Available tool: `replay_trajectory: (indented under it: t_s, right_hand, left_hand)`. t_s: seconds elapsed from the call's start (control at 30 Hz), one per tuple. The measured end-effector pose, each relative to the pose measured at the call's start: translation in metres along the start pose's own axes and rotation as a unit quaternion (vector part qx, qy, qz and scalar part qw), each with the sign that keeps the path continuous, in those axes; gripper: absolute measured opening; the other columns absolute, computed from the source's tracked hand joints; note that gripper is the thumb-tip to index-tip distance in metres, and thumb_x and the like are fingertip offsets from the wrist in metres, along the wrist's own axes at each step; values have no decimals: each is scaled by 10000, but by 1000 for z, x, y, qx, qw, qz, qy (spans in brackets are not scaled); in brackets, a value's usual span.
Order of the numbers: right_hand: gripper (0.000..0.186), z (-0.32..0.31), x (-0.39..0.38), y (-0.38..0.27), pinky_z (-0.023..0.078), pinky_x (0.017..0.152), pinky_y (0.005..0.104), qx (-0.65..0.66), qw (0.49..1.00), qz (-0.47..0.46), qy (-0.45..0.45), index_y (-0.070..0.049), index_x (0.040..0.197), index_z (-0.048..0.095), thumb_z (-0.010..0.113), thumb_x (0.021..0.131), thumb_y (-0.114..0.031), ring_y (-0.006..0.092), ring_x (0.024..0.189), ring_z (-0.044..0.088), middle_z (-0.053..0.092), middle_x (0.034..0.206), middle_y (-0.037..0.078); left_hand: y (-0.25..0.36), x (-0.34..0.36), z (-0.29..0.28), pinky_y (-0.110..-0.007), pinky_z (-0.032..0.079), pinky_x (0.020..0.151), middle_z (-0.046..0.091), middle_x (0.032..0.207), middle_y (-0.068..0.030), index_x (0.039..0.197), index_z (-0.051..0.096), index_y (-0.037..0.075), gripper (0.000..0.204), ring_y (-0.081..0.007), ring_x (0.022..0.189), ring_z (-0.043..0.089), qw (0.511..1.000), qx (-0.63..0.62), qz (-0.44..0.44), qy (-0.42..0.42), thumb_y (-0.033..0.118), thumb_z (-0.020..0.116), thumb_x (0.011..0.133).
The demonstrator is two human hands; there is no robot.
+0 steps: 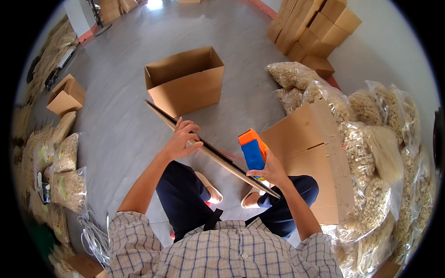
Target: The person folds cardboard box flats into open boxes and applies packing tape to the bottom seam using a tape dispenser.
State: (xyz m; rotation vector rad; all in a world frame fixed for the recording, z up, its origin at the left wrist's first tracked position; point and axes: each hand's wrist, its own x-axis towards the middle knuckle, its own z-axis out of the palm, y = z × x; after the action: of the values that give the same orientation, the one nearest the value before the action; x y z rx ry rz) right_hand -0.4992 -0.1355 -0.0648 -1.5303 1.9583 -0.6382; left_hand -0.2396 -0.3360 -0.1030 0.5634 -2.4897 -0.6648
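A flat folded cardboard piece (215, 160) stands on edge diagonally in front of my legs. My left hand (183, 136) grips its upper edge with bent fingers. My right hand (271, 169) holds a blue and orange tape dispenser (251, 152) just above the lower right part of that cardboard. An open empty cardboard box (183, 95) sits on the floor beyond it. Another flat cardboard sheet (301, 162) leans at my right, behind my right hand.
Plastic bags of pale small pieces (361, 153) pile up along the right, with stacked boxes (315, 32) behind on the grey floor (116, 92). At left are a small open box (65, 102), more bags (65, 190) and coiled white cable (92, 236).
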Motion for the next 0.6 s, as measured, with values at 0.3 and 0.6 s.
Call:
replay_trajectory:
  t_s: [0.3,0.6]
  right_hand:
    - [965,-4,2,5,436,792,343,18,998,64,16,90,1103,392,824,447,-472,297,960,550,533,1032,227]
    - [774,4,-6,1,464,710,390,-121,977,117,129,48,1038,395,723,573,-476,349,806,583,572,862,227]
  left_hand:
    - [22,-3,31,-500,97,1025,437,1255,-115,586,631,52,164,-344,1216,278,958,121,-108,237,169,638,700]
    - [-28,3,57,-439,147,1034,336,1286,-261,1245,319,-14,663,-384,1242,237,828,62,-346,437,81,596,650]
